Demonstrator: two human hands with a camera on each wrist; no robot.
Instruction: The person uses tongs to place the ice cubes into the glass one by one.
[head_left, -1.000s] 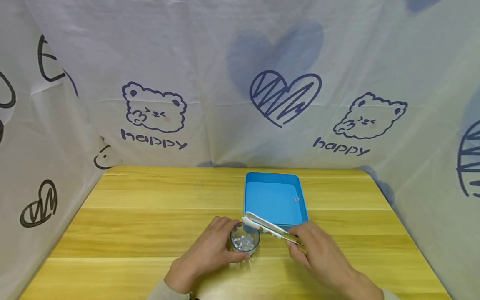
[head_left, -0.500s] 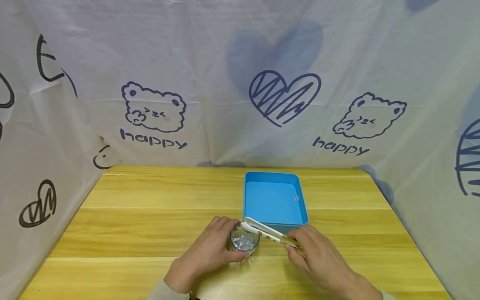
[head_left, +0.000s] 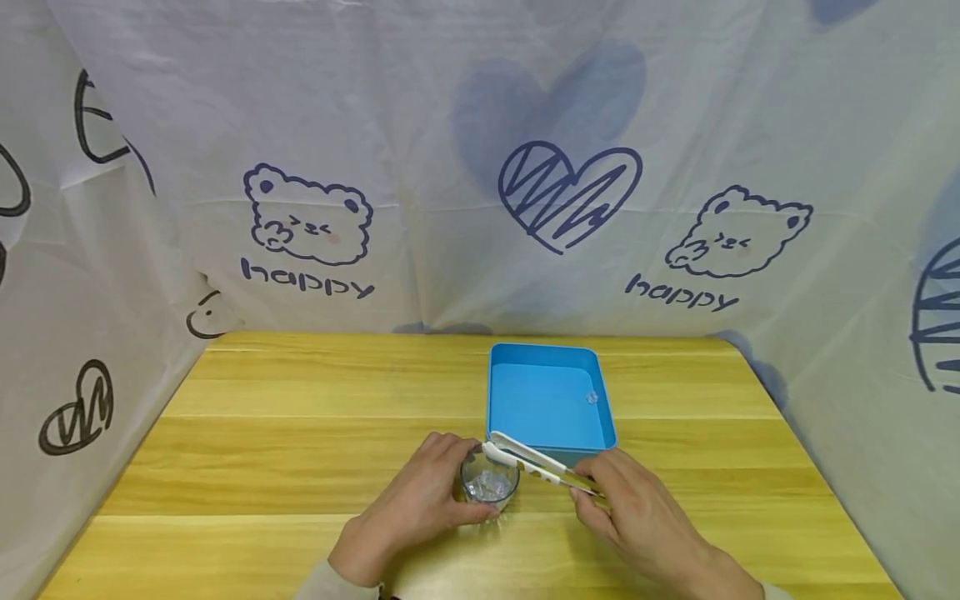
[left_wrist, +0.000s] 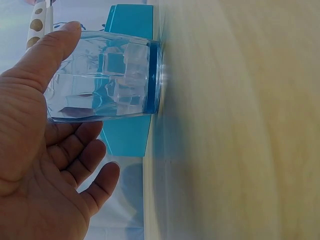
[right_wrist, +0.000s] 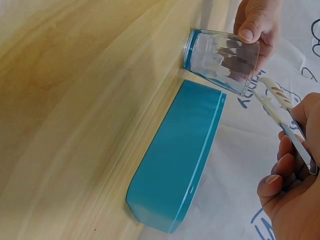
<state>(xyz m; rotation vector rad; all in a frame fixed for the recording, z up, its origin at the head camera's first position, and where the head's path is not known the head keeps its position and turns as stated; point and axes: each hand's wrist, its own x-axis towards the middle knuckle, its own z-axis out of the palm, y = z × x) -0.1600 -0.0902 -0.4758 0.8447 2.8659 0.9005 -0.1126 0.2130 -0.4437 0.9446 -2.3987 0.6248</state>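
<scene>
My left hand holds a clear drinking glass by its side, the thumb in front and fingers behind. The glass stands upright on the table, with several clear ice-like cubes at its bottom. In my right hand is a pair of tongs, gripped along the metal arms. The white, brown-spotted tips of the tongs lie over the glass's rim, a little apart, and I see nothing between them. Just behind the glass sits a shallow blue tray, with one small clear cube near its right wall.
The wood-grain table extends to both sides of the hands. A white cloth printed with hearts and bears hangs behind the table and along its sides.
The right hand has brought the tong tips slightly down toward the glass, then spread them a little wider. The left hand, glass and tray have stayed in place.
</scene>
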